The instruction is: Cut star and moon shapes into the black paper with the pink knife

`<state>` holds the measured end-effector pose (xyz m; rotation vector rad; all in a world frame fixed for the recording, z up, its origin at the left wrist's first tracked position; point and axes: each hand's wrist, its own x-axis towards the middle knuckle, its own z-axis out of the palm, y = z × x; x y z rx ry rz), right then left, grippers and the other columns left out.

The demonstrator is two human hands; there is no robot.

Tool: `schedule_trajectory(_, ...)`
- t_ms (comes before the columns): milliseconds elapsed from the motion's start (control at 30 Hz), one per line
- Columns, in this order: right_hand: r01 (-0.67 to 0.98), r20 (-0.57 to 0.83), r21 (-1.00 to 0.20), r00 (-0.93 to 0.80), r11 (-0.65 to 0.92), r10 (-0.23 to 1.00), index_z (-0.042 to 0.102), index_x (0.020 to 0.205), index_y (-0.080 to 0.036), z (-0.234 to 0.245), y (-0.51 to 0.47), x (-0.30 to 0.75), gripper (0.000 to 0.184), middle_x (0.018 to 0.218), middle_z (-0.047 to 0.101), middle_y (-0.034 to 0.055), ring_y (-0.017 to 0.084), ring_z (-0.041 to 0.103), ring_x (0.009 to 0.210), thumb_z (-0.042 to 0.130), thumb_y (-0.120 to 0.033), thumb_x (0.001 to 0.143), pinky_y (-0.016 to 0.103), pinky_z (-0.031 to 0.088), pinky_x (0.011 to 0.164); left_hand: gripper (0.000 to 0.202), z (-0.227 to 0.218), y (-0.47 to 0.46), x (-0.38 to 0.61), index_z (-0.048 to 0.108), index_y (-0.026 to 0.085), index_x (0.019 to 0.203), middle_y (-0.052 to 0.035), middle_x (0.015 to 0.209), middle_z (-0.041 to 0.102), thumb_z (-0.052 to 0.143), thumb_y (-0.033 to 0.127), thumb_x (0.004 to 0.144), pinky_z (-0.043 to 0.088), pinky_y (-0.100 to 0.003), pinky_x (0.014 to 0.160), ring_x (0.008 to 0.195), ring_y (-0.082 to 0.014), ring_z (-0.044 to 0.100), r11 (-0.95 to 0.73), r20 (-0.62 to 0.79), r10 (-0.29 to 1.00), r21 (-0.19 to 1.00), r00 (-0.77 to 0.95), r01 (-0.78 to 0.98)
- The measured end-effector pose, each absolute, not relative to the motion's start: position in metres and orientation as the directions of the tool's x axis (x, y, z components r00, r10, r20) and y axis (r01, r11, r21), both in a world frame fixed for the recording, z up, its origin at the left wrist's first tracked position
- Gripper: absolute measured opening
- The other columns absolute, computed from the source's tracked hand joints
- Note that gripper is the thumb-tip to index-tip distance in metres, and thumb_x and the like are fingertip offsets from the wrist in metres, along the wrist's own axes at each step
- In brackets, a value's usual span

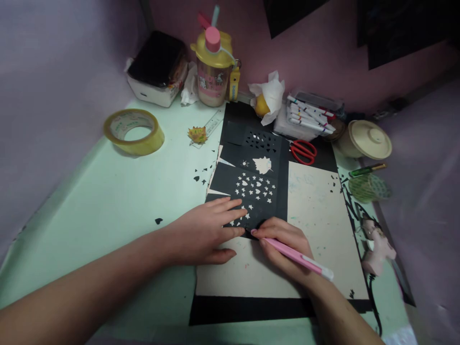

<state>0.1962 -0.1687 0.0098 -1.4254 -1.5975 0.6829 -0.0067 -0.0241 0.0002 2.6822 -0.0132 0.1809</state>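
My left hand (pixel 204 230) lies flat with fingers stretched out, pressing the near left corner of a black paper sheet (pixel 257 191) cut with small stars and hearts. My right hand (pixel 283 247) is closed round a pink craft knife (pixel 300 258), its tip touching the sheet's near edge. The sheet rests on a beige cutting board (pixel 316 225). More black cut-out sheets (pixel 258 146) lie just beyond it.
Red scissors (pixel 304 151), a box of markers (pixel 311 117), a lidded bowl (pixel 366 139) and a green tape roll (pixel 366 187) sit at the right. A yellow tape roll (pixel 133 131), a drink bottle (pixel 214 67) and a dark box (pixel 158 67) stand at the back left. Black paper scraps are scattered about.
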Motion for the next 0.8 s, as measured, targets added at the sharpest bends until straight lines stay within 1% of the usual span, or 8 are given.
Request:
schedule_trajectory(300,0.475,0.208,-0.865,0.043,0.163,0.977,0.075,0.098,-0.018,0.014,-0.167,0.1964,0.024,0.087,0.071,0.0057,0.014,0.069,0.075,0.061,-0.005,0.084,0.025,0.056,0.066,0.041,0.0002,-0.0236,-0.0052,0.065,0.018,0.124,-0.0143,0.145,0.049,0.057,0.042,0.092,0.031,-0.054,0.115,0.14,-0.0382,0.037,-0.903,0.141,0.016,0.428,0.99,-0.046)
schedule_trajectory(567,0.478,0.192,-0.869,0.089,0.128,0.977,0.076,0.093,-0.019,0.0123,-0.1671,0.1955,0.023,0.084,0.071,0.0044,0.013,0.069,0.072,0.061,-0.005,0.082,0.024,0.055,0.063,0.039,-0.0002,-0.0236,-0.0052,0.066,0.019,0.122,-0.0133,0.144,0.05,0.058,0.042,0.092,0.03,-0.053,0.115,0.14,-0.0364,0.038,-0.903,0.144,0.024,0.428,0.989,-0.041)
schedule_trajectory(700,0.48,0.173,-0.871,0.093,0.108,0.981,0.076,0.094,-0.02,0.0097,-0.1681,0.1968,0.024,0.085,0.072,0.0037,0.013,0.069,0.073,0.061,-0.005,0.082,0.024,0.055,0.064,0.039,-0.001,-0.024,-0.0048,0.066,0.018,0.122,-0.014,0.144,0.05,0.058,0.042,0.092,0.032,-0.054,0.114,0.139,-0.0379,0.039,-0.906,0.143,0.026,0.421,0.989,-0.037)
schedule_trajectory(800,0.476,0.171,-0.873,0.083,0.112,0.982,0.076,0.095,-0.02,0.0086,-0.1692,0.198,0.024,0.086,0.072,0.004,0.014,0.069,0.075,0.062,-0.006,0.082,0.025,0.055,0.066,0.039,-0.0013,-0.0241,-0.005,0.066,0.019,0.123,-0.0129,0.144,0.05,0.057,0.042,0.092,0.031,-0.053,0.115,0.14,-0.0367,0.038,-0.911,0.14,0.025,0.411,0.99,-0.035)
